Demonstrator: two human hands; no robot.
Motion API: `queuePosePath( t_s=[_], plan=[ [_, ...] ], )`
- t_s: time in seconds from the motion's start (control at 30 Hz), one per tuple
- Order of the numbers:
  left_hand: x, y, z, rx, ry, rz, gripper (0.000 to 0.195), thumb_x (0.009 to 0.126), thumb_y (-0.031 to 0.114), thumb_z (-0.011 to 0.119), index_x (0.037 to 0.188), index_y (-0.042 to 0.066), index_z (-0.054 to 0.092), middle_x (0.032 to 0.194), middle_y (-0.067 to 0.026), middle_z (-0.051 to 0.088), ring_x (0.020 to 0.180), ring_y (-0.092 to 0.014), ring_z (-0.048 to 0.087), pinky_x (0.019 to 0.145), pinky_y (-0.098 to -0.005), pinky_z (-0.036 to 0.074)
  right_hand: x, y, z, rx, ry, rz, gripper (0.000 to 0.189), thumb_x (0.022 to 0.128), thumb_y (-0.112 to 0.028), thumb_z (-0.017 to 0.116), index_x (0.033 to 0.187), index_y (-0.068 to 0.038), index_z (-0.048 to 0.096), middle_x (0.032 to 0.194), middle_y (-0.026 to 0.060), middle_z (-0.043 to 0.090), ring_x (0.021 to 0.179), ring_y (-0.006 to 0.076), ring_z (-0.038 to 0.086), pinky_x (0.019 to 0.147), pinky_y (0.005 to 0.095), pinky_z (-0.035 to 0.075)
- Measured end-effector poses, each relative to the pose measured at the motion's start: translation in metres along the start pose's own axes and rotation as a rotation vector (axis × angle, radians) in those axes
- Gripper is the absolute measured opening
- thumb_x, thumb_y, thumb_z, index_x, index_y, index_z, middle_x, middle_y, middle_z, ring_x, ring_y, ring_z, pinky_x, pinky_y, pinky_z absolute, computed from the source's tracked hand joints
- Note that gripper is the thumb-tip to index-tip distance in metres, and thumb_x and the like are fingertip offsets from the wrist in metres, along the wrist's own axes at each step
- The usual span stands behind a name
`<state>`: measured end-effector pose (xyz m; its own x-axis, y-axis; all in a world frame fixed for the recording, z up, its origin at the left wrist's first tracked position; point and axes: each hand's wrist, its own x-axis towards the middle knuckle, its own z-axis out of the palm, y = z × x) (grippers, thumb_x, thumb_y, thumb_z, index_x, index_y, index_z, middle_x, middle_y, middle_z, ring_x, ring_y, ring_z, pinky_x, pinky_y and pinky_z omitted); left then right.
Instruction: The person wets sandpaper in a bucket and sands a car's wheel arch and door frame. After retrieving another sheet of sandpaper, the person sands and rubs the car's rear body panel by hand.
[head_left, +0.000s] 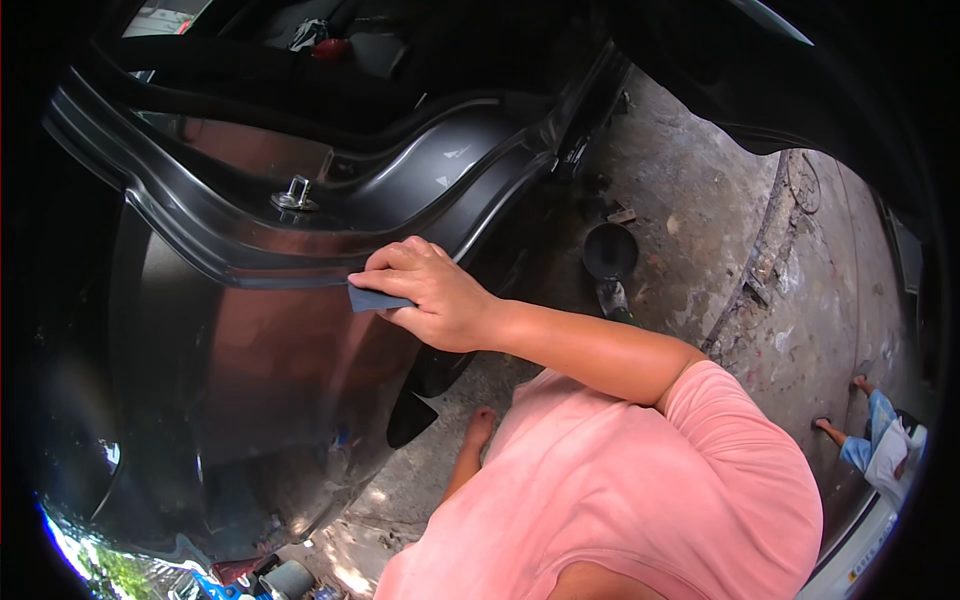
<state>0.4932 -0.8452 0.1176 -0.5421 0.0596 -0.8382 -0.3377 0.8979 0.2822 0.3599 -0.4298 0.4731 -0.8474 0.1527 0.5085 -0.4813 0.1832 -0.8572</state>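
Observation:
My right hand (431, 296) grips a folded dark blue-grey sheet, apparently sandpaper (375, 298), between thumb and fingers. The sheet touches the dark grey car body panel (277, 352), just below the ridged door-opening edge (247, 274). My fingertips rest on that edge. Up and left of the hand, a metal door latch striker (295, 196) sticks out of the door frame. What seems to be my left hand (480, 427) hangs low beside my pink shirt, small and partly hidden, and its finger position is unclear.
An open car door (810, 97) arches over the upper right. On the stained concrete floor (690, 210) lies a tool with a round black pad (610, 251). Another person (874, 435) is at far right near a white vehicle (855, 551). A grey bucket (289, 579) stands at bottom left.

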Motion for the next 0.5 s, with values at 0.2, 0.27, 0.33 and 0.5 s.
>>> queuePosePath(
  t_s=[0.2,0.27,0.33,0.5],
  plan=[
    [0.000,0.010,-0.007,-0.039,0.027,-0.027,0.043,0.095,0.030,0.066,0.127,0.001,0.066,0.120,-0.0214,0.071,0.116,-0.033,0.067,0.099,-0.0397,0.051,-0.029,0.023,-0.009,-0.034,-0.031,0.103,0.042,0.087,-0.012,0.067,0.130,-0.011,0.069,0.125,0.0077,0.062,0.116,0.0292,0.053,0.106,0.0420,0.037],
    [-0.001,0.014,-0.008,-0.059,0.042,0.031,0.044,0.095,0.030,0.066,0.128,0.000,0.066,0.121,-0.0211,0.071,0.116,-0.033,0.067,0.100,-0.0398,0.050,-0.039,0.035,-0.010,-0.037,-0.039,0.109,0.044,0.087,-0.013,0.066,0.131,-0.013,0.068,0.128,0.0069,0.062,0.118,0.0296,0.053,0.107,0.0427,0.037],
    [-0.001,0.016,-0.010,-0.042,0.042,0.049,0.045,0.096,0.031,0.066,0.128,0.000,0.066,0.122,-0.0208,0.071,0.116,-0.033,0.067,0.101,-0.0398,0.050,-0.049,0.050,-0.012,-0.099,-0.038,0.101,0.047,0.085,-0.012,0.066,0.132,-0.013,0.067,0.128,0.0067,0.061,0.118,0.0303,0.053,0.107,0.0439,0.037],
    [-0.001,0.010,-0.013,-0.029,0.064,0.060,0.045,0.096,0.032,0.067,0.128,0.001,0.066,0.122,-0.0202,0.071,0.116,-0.032,0.066,0.102,-0.0391,0.050,-0.070,0.084,-0.027,-0.370,-0.131,0.087,0.055,0.080,-0.015,0.067,0.135,-0.016,0.065,0.130,0.0057,0.061,0.117,0.0300,0.054,0.102,0.0445,0.039]
  ],
)
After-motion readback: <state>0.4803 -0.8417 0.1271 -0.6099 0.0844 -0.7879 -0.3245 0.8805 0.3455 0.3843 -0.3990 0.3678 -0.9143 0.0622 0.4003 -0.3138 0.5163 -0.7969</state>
